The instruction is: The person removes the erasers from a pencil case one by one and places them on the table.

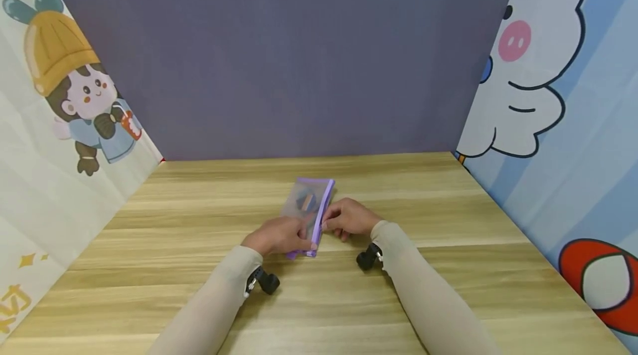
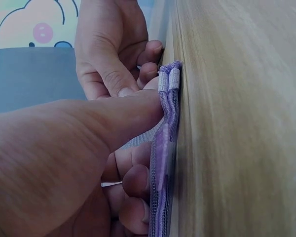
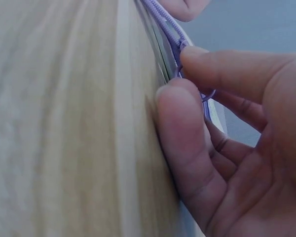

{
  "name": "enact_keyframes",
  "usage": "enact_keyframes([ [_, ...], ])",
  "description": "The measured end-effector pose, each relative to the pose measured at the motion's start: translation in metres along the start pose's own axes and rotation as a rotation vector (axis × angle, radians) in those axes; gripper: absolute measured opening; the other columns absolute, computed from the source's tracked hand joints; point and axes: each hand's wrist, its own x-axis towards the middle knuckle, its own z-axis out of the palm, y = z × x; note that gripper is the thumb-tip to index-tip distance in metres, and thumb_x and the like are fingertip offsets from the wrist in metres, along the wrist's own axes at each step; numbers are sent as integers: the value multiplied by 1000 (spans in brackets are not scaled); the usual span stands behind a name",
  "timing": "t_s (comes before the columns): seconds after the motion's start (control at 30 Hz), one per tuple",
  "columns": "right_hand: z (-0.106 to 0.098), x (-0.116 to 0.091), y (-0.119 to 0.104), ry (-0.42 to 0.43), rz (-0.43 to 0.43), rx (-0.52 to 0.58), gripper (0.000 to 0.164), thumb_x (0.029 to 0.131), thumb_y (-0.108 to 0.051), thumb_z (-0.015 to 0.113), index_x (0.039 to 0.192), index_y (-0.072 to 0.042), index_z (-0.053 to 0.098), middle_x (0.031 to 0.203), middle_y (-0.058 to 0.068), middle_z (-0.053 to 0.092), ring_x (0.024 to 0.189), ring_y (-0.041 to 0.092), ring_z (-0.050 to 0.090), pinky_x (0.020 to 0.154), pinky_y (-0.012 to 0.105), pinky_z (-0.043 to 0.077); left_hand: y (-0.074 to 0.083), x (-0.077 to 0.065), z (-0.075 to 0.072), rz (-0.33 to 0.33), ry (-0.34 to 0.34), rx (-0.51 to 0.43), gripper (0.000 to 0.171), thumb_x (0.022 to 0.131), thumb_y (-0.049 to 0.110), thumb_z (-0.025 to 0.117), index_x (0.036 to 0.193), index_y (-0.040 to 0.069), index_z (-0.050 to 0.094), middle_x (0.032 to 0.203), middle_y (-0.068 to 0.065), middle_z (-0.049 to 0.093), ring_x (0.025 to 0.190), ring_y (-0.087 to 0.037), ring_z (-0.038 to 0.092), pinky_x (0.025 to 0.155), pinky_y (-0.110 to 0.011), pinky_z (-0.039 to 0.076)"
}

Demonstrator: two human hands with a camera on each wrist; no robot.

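A see-through zip pouch (image 1: 291,205) with purple edging lies on the table between my hands. Through its film shows a dark blue rounded item (image 1: 301,198) with a tan strip on it. My left hand (image 1: 279,235) grips the pouch's near end, thumb on top by the zip corner and fingers curled beneath. In the left wrist view, two pale tape ends (image 2: 173,80) of the zip stick up beside that thumb. With thumb and forefinger, my right hand (image 1: 350,216) pinches the purple zip pull (image 3: 207,96) at the slider (image 3: 182,45), along the pouch's right edge.
The wood-grain table (image 1: 199,194) reaches back to a plain grey-purple panel (image 1: 299,56). Cartoon-printed sheets (image 1: 593,178) stand at the left and right sides. A small black camera is strapped to each wrist.
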Motion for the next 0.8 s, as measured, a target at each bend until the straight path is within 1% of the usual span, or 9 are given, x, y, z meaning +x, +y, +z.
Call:
enact_keyframes([
  [0.2,-3,1,-1,-3,4,-3,4,91,-11,72,91,-8,73,68,5,63,58,15,58,52,32,55,1,0,-2,12,5,-1,37,90,50,69,72,19,63,61,4,63,51,-9,47,50,-28,36],
  [0.47,-4,2,0,2,7,-16,4,90,-12,73,90,-9,73,66,5,62,57,14,58,50,32,54,2,1,-3,10,5,32,37,90,52,69,74,20,62,62,5,64,52,-8,47,50,-28,36],
  [0.8,-5,4,0,4,27,-19,5,92,-14,72,93,-8,73,70,5,65,59,14,60,52,32,55,0,2,-2,10,7,30,36,90,53,69,74,21,62,62,6,63,53,-9,50,52,-30,38],
])
